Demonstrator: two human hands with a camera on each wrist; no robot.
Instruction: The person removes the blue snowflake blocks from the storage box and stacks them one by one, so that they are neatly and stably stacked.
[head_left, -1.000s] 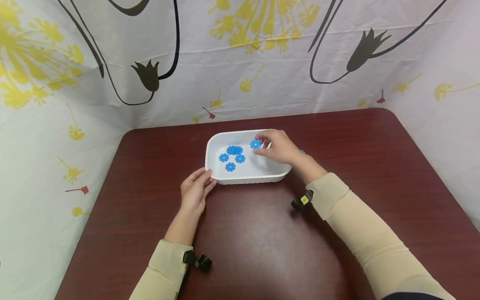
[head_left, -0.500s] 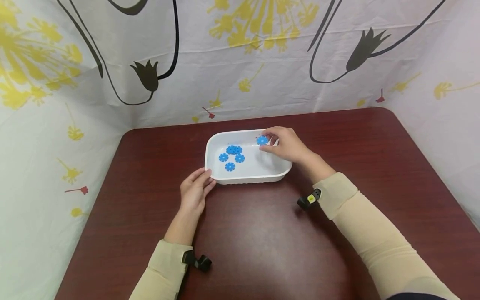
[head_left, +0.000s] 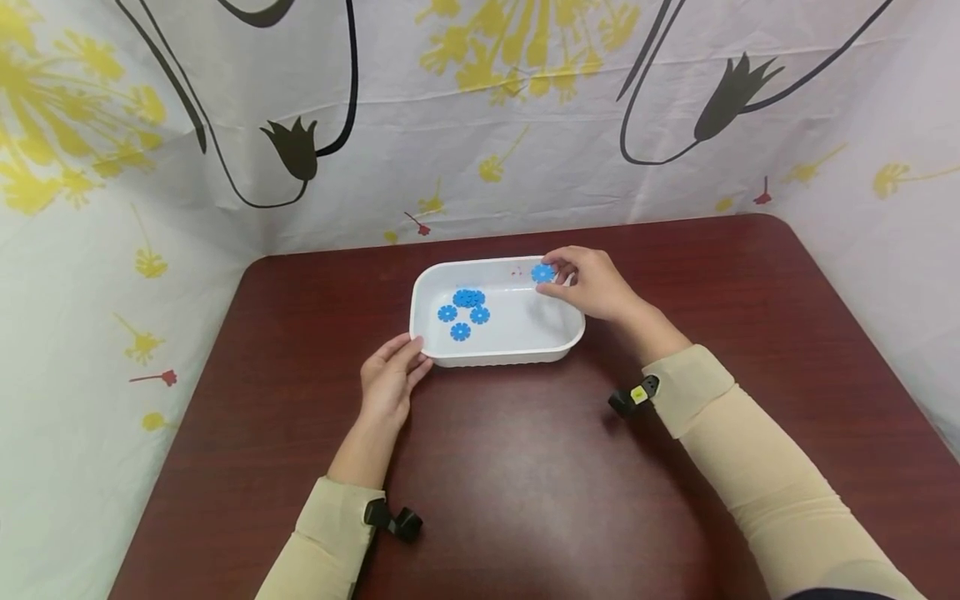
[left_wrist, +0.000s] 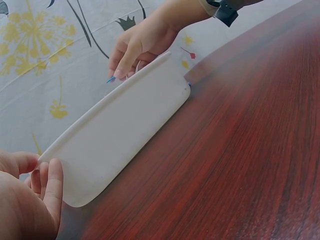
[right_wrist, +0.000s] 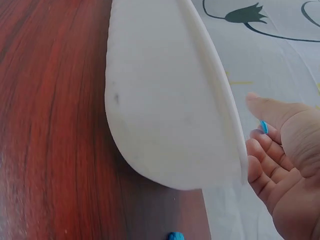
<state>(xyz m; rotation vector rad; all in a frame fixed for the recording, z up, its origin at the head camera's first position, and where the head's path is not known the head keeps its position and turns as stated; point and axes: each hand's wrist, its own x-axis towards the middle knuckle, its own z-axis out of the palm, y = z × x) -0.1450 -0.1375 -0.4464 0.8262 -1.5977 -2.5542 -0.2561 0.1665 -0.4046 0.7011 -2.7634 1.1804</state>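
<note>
My left hand (head_left: 387, 385) grips the near-left corner of a white plastic tray (head_left: 495, 361), its thumb at the rim. In the left wrist view, those fingers lie against the tray's outer wall. My right hand (head_left: 596, 283) pinches a blue notched plastic disc (head_left: 542, 273) over the tray's far-right corner. Several like discs (head_left: 461, 332) lie inside at the tray's left half, some overlapping in a cluster (head_left: 468, 298). In the right wrist view, only a sliver of the held disc (right_wrist: 264, 127) shows, edge-on between thumb and fingers.
The tray stands on a dark red wooden table (head_left: 480, 467). Outside the tray's right end, a small blue thing (right_wrist: 176, 236) shows at the right wrist view's bottom edge. A white patterned cloth (head_left: 480, 125) hangs behind the table and along both sides.
My right hand has moved right and slightly away with the pinched disc, from over the tray's middle-right to its far-right corner. My left hand and the tray have stayed put.
</note>
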